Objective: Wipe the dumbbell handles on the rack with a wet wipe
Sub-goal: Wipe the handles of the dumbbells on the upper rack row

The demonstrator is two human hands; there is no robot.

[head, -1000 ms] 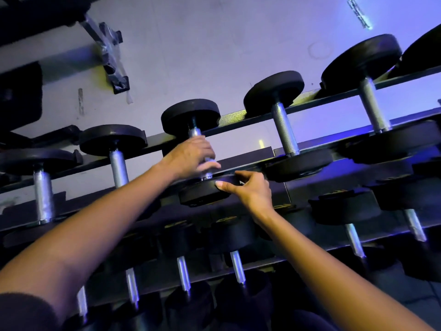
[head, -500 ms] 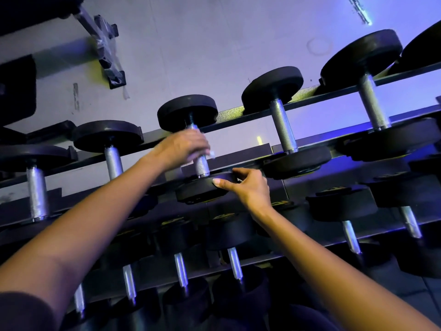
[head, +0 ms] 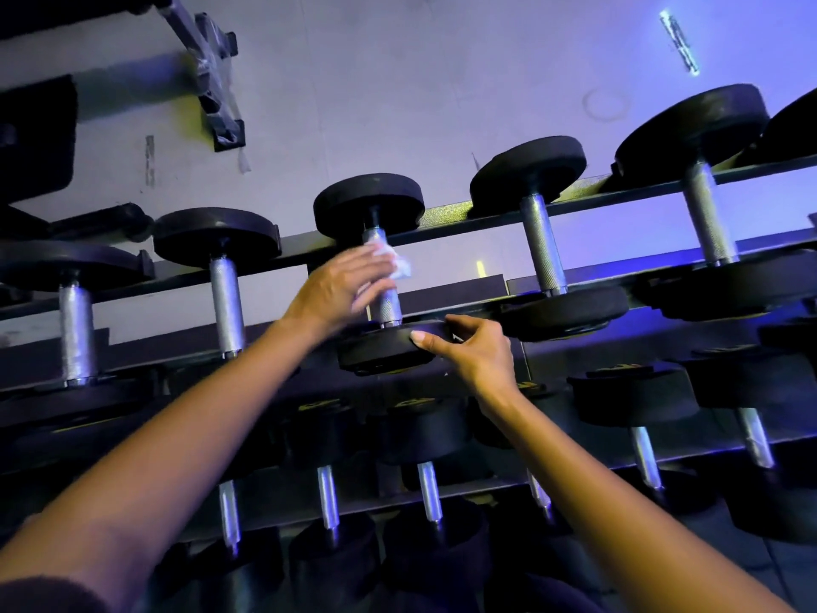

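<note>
A black-headed dumbbell with a knurled steel handle (head: 387,305) lies across the top shelf of the rack (head: 619,200). My left hand (head: 340,289) is wrapped over the upper half of that handle. It holds a white wet wipe (head: 395,261) against the handle, and the wipe's crumpled edge sticks out past my fingertips. The hand is motion-blurred. My right hand (head: 475,351) grips the rim of the same dumbbell's near head (head: 376,353), thumb on the edge and fingers over the top. The lower part of the handle shows bare.
More dumbbells sit on the top shelf: two to the left (head: 226,298) (head: 76,331) and two to the right (head: 543,247) (head: 709,214). A lower shelf holds several smaller dumbbells (head: 429,491). A pale wall is behind, with a dark bracket (head: 216,95) at upper left.
My left hand slid up the handle from the near head toward the far head, and the wipe now shows past the fingers. My right hand stayed on the near head.
</note>
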